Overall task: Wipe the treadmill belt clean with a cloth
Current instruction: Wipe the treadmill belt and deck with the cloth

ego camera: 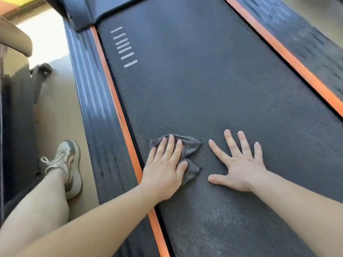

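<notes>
Our left hand (163, 171) presses the gray cloth (191, 145) flat-fingered onto the treadmill belt (204, 80) by the left orange strip (128, 138); right hand (241, 164) rests splayed, gripping nothing, just beside it.

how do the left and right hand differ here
The left hand presses on the grey cloth; the right hand lies bare on the belt. The left hand's fingers lie close together; the right hand's are spread wide. The left hand is by the left orange strip; the right hand is nearer mid-belt. Both lie flat, palm down.
</notes>
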